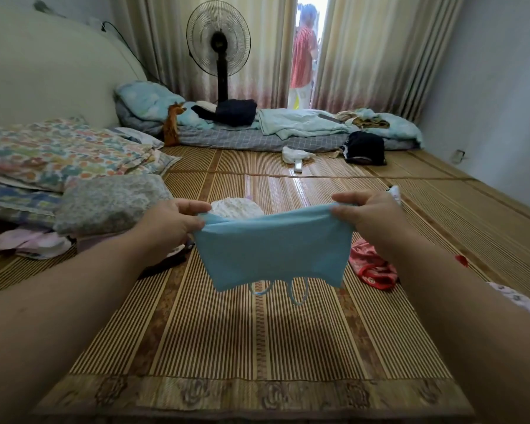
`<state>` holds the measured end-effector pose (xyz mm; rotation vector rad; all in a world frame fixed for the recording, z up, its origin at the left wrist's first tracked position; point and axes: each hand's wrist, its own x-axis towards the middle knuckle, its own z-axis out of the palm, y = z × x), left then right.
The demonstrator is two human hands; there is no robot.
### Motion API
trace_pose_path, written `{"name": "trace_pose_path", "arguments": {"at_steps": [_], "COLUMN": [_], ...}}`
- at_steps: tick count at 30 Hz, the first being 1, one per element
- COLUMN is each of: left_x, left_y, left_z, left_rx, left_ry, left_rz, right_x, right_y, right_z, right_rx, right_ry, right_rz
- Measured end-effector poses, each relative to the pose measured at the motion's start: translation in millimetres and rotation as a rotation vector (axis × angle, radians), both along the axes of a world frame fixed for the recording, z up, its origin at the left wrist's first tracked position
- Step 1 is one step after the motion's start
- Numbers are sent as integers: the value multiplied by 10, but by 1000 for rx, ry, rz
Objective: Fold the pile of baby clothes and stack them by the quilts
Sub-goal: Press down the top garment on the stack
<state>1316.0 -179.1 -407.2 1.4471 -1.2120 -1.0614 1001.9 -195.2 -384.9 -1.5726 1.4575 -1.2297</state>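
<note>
Light blue baby garment: plain, smooth cloth, stretched flat between your hands and held in the air over the middle of the bamboo mat. Top edge sags slightly between the two grips. Two thin blue straps hang in loops below its lower edge. Front or back cannot be told.

Left hand: thumb and curled fingers pinch the garment's upper left corner.
Right hand: same pinch on the upper right corner. The cloth covers the fingertips of both hands.

Just behind the garment, a white printed garment lies on the mat, its lower part hidden. A red garment lies crumpled under your right forearm, partly covered. A dark item under your left forearm is too hidden to name. A printed cloth is cut off at the mat's right edge.

Along the mat's left edge: folded floral quilts, a grey floral bundle in front of them, and pink cloth beside it.
</note>
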Motion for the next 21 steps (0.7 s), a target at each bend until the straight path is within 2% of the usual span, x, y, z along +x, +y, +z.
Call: {"name": "trace_pose_path", "arguments": {"at_steps": [2,5,7,10,13,16,18,19,21], "left_x": [-50,-83,-59,-32,-35,-59,-98,-128,-150], "left_y": [-5,4,-2,12,75,139,170,176,148], "left_z": [26,19,-46,-183,-359,-546,-638,-669,-725], "left_rx": [70,329,487,625,711,692,580,514,432], "left_ry": [125,278,202,35,72,291,338,340,364], "left_rz": [-22,-150,-244,-373,-521,-660,-755,-758,-575], "right_x": [-1,-2,-3,14,2,-19,-35,-47,-80], "right_y": [-8,0,2,11,23,56,76,91,129], "right_z": [-15,-27,-41,-59,-71,-60,-51,-46,-44], "right_rx": [-11,78,130,146,150,151,147,150,154], "right_ry": [3,-37,-54,-66,-86,-95,-96,-105,-133], "right_rz": [-44,-22,7,6,3,8,28,47,97]}}
